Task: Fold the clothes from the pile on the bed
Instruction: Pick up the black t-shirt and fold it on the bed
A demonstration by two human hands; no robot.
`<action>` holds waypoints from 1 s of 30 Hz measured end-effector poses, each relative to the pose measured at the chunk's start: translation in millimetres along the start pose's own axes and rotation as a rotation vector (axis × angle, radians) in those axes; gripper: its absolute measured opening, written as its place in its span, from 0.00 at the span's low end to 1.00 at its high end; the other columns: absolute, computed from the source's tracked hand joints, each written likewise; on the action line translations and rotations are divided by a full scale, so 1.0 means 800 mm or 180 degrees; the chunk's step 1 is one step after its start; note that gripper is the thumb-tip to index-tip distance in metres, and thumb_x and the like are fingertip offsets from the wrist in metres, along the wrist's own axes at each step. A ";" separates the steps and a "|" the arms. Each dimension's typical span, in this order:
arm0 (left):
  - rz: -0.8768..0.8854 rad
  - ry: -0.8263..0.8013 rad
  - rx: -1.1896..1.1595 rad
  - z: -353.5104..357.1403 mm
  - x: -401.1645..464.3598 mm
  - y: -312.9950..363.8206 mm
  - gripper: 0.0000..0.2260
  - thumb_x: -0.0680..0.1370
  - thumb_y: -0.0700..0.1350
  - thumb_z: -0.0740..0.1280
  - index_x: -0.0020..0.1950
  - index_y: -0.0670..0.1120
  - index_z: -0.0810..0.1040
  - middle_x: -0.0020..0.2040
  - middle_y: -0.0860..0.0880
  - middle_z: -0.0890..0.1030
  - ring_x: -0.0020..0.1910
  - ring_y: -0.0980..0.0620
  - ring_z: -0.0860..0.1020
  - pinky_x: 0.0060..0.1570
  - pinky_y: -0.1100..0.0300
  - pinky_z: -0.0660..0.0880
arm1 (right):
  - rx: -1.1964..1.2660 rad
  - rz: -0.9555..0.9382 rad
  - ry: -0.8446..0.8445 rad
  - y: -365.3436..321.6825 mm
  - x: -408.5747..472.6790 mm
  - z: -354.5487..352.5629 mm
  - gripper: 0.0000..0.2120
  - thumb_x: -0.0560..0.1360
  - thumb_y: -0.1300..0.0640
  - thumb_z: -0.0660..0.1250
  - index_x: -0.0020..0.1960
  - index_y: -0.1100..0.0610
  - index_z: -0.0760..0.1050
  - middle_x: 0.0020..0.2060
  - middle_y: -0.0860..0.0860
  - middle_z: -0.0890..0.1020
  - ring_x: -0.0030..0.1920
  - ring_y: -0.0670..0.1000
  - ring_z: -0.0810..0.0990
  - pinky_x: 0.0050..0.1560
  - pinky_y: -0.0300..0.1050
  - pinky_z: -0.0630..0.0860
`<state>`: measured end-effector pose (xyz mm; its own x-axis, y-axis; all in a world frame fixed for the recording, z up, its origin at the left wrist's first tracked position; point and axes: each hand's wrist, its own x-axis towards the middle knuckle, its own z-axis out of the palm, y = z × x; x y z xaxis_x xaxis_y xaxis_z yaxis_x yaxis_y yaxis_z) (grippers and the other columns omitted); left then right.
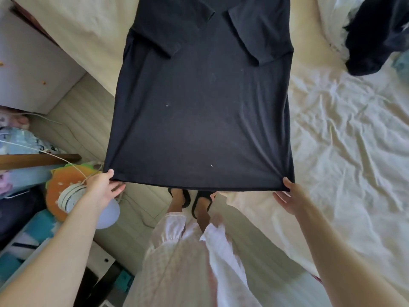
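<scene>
A black T-shirt (199, 111) stretches from the bed toward me, both sleeves folded inward over its back. Its upper part lies on the cream bed sheet (345, 138); the hem hangs lifted past the bed's corner, above the floor. My left hand (104, 187) pinches the hem's left corner, thumb on top. My right hand (290, 196) pinches the hem's right corner in the same way. The hem is pulled taut between them.
A dark crumpled garment (376, 34) lies on the bed at the upper right. Left of the bed is a narrow strip of floor (73, 120) with a white cabinet (33, 69), a cable, a round white device (70, 198) and assorted clutter. My slippered feet stand below the hem.
</scene>
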<state>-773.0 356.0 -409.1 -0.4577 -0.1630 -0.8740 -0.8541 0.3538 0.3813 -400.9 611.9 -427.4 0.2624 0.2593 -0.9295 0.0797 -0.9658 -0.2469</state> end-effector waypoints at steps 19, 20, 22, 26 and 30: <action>0.0176 -0.0895 -0.1455 0.030 -0.170 0.181 0.08 0.81 0.35 0.55 0.53 0.35 0.73 0.64 0.40 0.73 0.61 0.45 0.74 0.56 0.59 0.74 | 0.1308 -0.0192 -0.0674 -0.175 -0.193 0.037 0.09 0.80 0.64 0.54 0.45 0.66 0.70 0.41 0.58 0.76 0.35 0.53 0.78 0.32 0.39 0.80; 0.0226 -0.0925 -0.1470 0.040 -0.175 0.199 0.08 0.81 0.35 0.55 0.48 0.36 0.73 0.63 0.40 0.74 0.60 0.45 0.75 0.54 0.61 0.75 | 0.1399 -0.0245 -0.0736 -0.191 -0.202 0.045 0.12 0.81 0.63 0.53 0.42 0.65 0.68 0.39 0.57 0.74 0.33 0.52 0.79 0.37 0.37 0.80; 0.0351 -0.1018 -0.1443 0.066 -0.177 0.240 0.08 0.81 0.36 0.56 0.45 0.37 0.72 0.60 0.40 0.74 0.58 0.46 0.75 0.46 0.64 0.77 | 0.1533 -0.0392 -0.0826 -0.227 -0.213 0.066 0.13 0.82 0.61 0.53 0.40 0.63 0.67 0.39 0.56 0.73 0.37 0.47 0.82 0.43 0.36 0.80; 0.0430 -0.1210 -0.1530 0.130 -0.159 0.325 0.08 0.82 0.37 0.56 0.52 0.35 0.73 0.54 0.39 0.76 0.52 0.45 0.77 0.31 0.62 0.79 | 0.2076 -0.0145 -0.0986 -0.311 -0.200 0.111 0.15 0.82 0.57 0.56 0.41 0.65 0.72 0.32 0.56 0.81 0.47 0.49 0.80 0.52 0.41 0.78; 0.0487 -0.1264 -0.1411 0.207 -0.132 0.397 0.07 0.81 0.37 0.58 0.53 0.36 0.74 0.47 0.39 0.78 0.45 0.45 0.80 0.28 0.62 0.78 | 0.1835 -0.0361 -0.0921 -0.387 -0.174 0.168 0.15 0.82 0.58 0.53 0.43 0.66 0.71 0.24 0.59 0.80 0.24 0.53 0.81 0.29 0.45 0.80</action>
<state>-955.2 638.2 -245.1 -0.5290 0.2452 -0.8124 -0.8465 -0.0846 0.5256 -591.6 873.8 -258.7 0.0070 0.4247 -0.9053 -0.4580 -0.8034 -0.3804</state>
